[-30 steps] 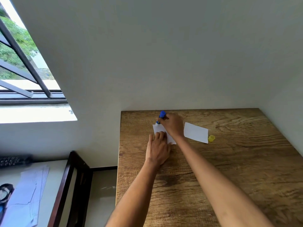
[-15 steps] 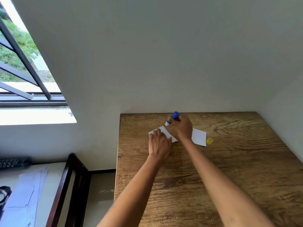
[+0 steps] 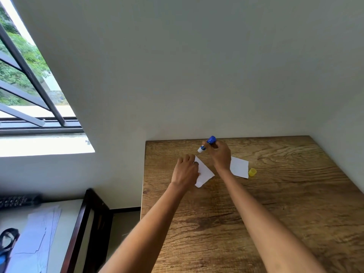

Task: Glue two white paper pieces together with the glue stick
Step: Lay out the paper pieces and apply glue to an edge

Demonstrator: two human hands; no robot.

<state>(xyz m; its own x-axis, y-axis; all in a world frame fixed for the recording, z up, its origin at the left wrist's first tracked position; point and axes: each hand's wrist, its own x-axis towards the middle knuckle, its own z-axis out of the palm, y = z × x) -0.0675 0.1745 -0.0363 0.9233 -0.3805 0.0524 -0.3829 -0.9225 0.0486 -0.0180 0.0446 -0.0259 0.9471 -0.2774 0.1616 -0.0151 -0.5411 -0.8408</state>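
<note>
Pinning rectangular white paper [image 3: 204, 172] flat

Table [image 3: 275, 213] grained matt wood; paper pieces [image 3: 204, 172] matt white; glue stick [image 3: 206, 143] glossy blue plastic.

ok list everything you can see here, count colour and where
table: 1, brown wood grain, in the wall corner
paper pieces: 2, white; one under the left hand, one right of the right wrist
glue stick: 1, blue, tilted, in the right hand
cap: 1, yellow, beside the right paper
window: 1, dark frame, far left
papers: white stack, on a side surface lower left
hands: left on the paper, right gripping the glue stick
</note>
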